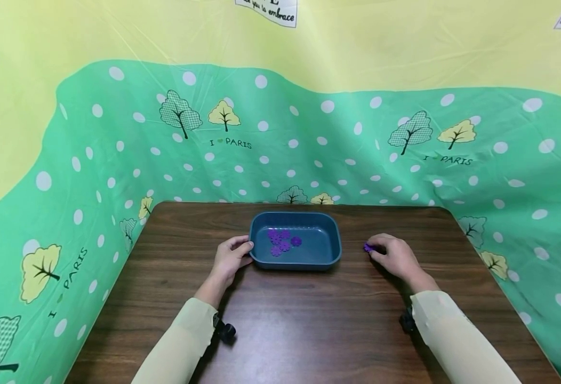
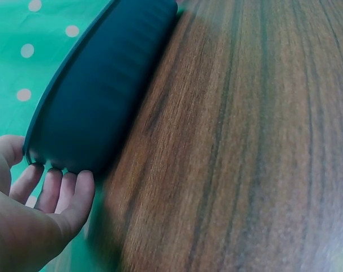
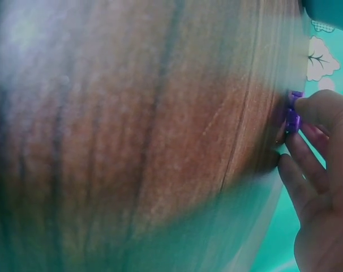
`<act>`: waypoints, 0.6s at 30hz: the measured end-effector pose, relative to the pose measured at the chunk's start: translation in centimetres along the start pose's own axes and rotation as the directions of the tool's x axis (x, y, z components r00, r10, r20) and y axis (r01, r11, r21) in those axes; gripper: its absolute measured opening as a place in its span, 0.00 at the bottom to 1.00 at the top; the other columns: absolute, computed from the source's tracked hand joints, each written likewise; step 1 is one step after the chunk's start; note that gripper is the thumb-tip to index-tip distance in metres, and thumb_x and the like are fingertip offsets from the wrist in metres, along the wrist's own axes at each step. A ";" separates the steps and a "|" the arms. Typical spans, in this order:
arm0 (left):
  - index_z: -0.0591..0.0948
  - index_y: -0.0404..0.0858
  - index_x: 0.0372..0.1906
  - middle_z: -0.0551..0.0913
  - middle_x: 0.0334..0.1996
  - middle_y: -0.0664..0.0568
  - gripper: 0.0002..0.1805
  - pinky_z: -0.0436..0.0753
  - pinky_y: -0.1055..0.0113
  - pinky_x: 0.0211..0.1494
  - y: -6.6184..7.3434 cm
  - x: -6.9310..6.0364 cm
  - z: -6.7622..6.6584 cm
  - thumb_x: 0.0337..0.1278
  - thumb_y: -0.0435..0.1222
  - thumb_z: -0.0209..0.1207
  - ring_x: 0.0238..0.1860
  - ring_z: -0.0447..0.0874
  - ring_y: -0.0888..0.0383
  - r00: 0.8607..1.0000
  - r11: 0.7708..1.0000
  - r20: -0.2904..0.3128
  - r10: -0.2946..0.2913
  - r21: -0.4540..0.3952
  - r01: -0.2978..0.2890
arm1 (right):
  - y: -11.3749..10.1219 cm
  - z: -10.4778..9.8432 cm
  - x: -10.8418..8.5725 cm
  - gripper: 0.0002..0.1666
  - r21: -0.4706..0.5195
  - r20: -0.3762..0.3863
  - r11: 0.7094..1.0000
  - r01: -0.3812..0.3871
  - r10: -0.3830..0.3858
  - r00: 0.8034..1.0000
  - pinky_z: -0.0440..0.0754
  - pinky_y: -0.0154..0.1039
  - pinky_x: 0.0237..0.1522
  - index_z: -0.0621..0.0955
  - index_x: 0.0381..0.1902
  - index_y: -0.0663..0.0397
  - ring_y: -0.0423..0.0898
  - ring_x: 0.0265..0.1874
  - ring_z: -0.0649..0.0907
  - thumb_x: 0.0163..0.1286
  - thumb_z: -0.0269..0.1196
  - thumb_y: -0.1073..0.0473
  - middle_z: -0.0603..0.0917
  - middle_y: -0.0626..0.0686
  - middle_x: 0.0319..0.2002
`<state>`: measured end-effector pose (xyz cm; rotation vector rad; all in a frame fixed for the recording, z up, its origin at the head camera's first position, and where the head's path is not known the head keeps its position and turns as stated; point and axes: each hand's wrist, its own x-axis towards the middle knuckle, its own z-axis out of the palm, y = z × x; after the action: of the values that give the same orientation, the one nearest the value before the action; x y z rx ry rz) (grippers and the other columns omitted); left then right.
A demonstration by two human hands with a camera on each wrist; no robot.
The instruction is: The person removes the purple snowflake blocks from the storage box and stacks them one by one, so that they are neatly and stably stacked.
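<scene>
A dark blue rectangular tray (image 1: 318,246) stands on the table, with several purple flower-shaped pieces (image 1: 285,246) lying flat in its left half. My left hand (image 1: 229,260) holds the tray's left end. In the left wrist view the thumb is at the rim and the fingertips (image 2: 84,181) touch the outer wall. To the right of the tray, my right hand (image 1: 397,258) pinches another purple flower-shaped piece (image 3: 294,120) between thumb and fingers, at the tabletop. The fingers partly cover that piece in the head view (image 1: 368,247).
The brown wood-grain table (image 1: 280,330) has rounded far corners. Behind it and along its sides hangs a green and yellow cloth (image 1: 261,176) with white dots and printed trees. A small black device (image 1: 225,330) is strapped at the left wrist, and another (image 1: 407,321) at the right.
</scene>
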<state>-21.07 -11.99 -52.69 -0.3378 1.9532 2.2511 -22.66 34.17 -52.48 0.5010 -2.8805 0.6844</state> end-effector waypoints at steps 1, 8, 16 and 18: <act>0.79 0.29 0.63 0.82 0.54 0.38 0.23 0.89 0.53 0.55 0.0 0.0 0.0 0.67 0.33 0.65 0.46 0.85 0.57 1.000 1.000 0.005 -0.001 0.001 0.001 | 0.0 0.0 0.0 0.15 0.001 0.001 1.000 -0.002 0.002 1.000 0.82 0.63 0.57 0.87 0.50 0.59 0.62 0.54 0.84 0.66 0.70 0.63 0.87 0.60 0.52; 0.77 0.25 0.63 0.83 0.49 0.42 0.22 0.87 0.48 0.58 1.0 -0.7 0.1 0.69 0.30 0.62 0.48 0.85 0.53 1.000 1.000 0.023 -0.007 0.008 0.007 | -0.1 0.0 0.0 0.14 0.008 0.014 1.000 -0.013 0.013 1.000 0.82 0.63 0.57 0.87 0.50 0.58 0.62 0.54 0.84 0.67 0.70 0.63 0.86 0.60 0.52; 0.81 0.31 0.62 0.83 0.48 0.46 0.22 0.89 0.53 0.54 0.0 0.1 0.0 0.66 0.34 0.66 0.45 0.85 0.58 1.000 1.000 -0.015 0.002 0.003 -0.002 | -0.2 -0.1 0.0 0.14 0.019 0.010 1.000 -0.018 0.017 1.000 0.82 0.63 0.56 0.87 0.51 0.57 0.62 0.53 0.84 0.67 0.70 0.64 0.86 0.60 0.52; 0.81 0.31 0.62 0.83 0.48 0.46 0.22 0.89 0.53 0.54 0.0 0.1 0.0 0.66 0.34 0.66 0.45 0.85 0.57 1.000 1.000 -0.015 0.000 0.003 0.000 | -0.2 -0.1 0.0 0.14 0.029 0.006 0.999 -0.023 0.023 1.000 0.82 0.63 0.56 0.86 0.51 0.57 0.62 0.54 0.84 0.67 0.69 0.64 0.86 0.60 0.53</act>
<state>-21.15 -11.96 -52.72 -0.3551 1.9634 2.2516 -22.56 34.08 -52.34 0.4744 -2.8896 0.7300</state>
